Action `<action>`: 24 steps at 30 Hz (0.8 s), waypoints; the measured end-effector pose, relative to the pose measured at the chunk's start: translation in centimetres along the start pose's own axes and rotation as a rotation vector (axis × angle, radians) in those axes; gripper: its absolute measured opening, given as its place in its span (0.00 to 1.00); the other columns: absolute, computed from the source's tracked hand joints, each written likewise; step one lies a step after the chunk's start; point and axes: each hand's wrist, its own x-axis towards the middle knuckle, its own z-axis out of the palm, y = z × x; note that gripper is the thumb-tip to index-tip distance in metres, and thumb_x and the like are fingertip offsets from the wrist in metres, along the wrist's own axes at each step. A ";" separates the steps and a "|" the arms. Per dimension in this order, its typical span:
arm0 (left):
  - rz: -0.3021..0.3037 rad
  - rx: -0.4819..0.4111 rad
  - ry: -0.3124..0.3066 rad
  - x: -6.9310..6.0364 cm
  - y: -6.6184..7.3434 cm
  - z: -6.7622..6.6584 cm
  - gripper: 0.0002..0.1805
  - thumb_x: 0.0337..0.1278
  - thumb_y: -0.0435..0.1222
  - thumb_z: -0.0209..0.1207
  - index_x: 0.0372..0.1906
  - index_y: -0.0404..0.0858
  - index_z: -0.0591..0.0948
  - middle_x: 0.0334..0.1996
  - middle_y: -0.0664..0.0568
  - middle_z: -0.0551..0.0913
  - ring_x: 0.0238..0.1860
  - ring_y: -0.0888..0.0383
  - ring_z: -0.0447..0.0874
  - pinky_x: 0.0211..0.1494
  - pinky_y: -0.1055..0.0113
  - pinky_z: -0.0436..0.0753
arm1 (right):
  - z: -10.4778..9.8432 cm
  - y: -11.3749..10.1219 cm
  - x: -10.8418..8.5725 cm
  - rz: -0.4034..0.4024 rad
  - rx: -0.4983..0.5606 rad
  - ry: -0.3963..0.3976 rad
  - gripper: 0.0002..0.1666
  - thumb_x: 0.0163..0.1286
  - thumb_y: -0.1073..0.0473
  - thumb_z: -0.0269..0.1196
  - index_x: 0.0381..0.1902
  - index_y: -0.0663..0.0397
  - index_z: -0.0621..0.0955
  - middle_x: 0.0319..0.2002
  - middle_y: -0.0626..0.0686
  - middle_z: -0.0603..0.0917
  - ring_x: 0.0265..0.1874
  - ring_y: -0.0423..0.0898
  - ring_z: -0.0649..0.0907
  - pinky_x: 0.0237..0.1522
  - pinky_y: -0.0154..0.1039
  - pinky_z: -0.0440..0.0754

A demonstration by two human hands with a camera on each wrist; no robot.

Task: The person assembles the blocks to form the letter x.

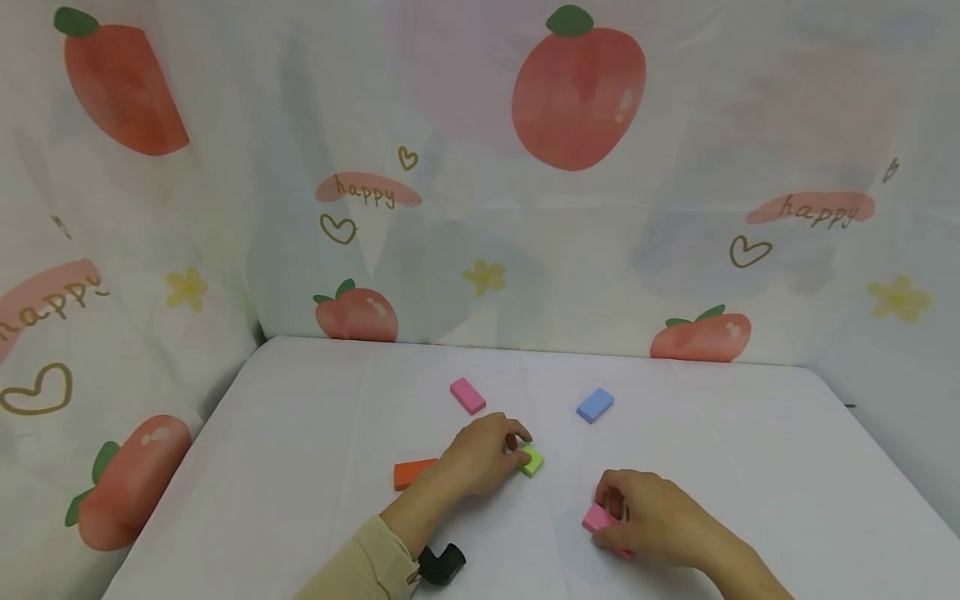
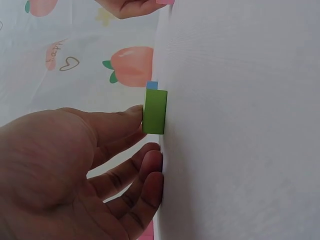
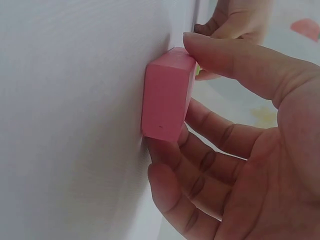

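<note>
On the white table my left hand (image 1: 480, 457) has its thumb and bent index finger at a small lime-green block (image 1: 532, 462), pinching it. The left wrist view shows the thumb on the edge of that green block (image 2: 155, 112), the other fingers curled below with their tips at the tabletop. To the right, my right hand (image 1: 663, 517) holds a pink block (image 1: 597, 518) between thumb and fingers. Seen from the right wrist, this pink block (image 3: 167, 97) lies against the cloth, thumb at its upper end, fingers beside and beneath it. The fingers partly cover both blocks.
A second pink block (image 1: 468, 396) and a blue block (image 1: 596, 406) lie farther back. An orange block (image 1: 412, 474) is partly hidden by the left wrist. A black curved piece (image 1: 442, 565) sits by the left sleeve. Fruit-printed cloth (image 1: 480, 208) walls the table's back and left.
</note>
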 end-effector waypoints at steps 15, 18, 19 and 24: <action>0.008 -0.077 0.010 0.1 -0.4 0.2 0.06 0.65 0.40 0.68 0.45 0.50 0.88 0.34 0.62 0.79 0.37 0.65 0.75 0.43 0.70 0.76 | 0.2 0.2 0.0 -0.022 0.018 0.012 0.18 0.53 0.47 0.79 0.33 0.37 0.79 0.25 0.39 0.76 0.23 0.34 0.73 0.26 0.32 0.68; 0.006 -0.090 0.008 0.1 -0.5 0.2 0.06 0.65 0.40 0.69 0.45 0.50 0.88 0.33 0.63 0.79 0.37 0.65 0.75 0.43 0.70 0.76 | 0.2 0.2 0.0 -0.020 0.017 0.014 0.18 0.53 0.47 0.79 0.34 0.37 0.79 0.25 0.39 0.76 0.23 0.34 0.73 0.27 0.32 0.68; 0.006 -0.093 0.008 0.1 -0.5 0.2 0.06 0.65 0.40 0.69 0.45 0.50 0.88 0.33 0.63 0.79 0.37 0.65 0.75 0.43 0.70 0.76 | 0.2 0.2 0.0 -0.019 0.017 0.014 0.18 0.53 0.47 0.79 0.34 0.37 0.79 0.25 0.39 0.76 0.23 0.34 0.73 0.27 0.32 0.69; 0.012 -0.101 0.007 0.2 -0.7 0.2 0.05 0.65 0.41 0.69 0.43 0.51 0.87 0.32 0.64 0.79 0.37 0.66 0.75 0.44 0.71 0.76 | 0.2 0.2 0.1 -0.013 0.019 0.015 0.19 0.54 0.46 0.79 0.34 0.38 0.79 0.25 0.39 0.76 0.23 0.34 0.73 0.26 0.32 0.68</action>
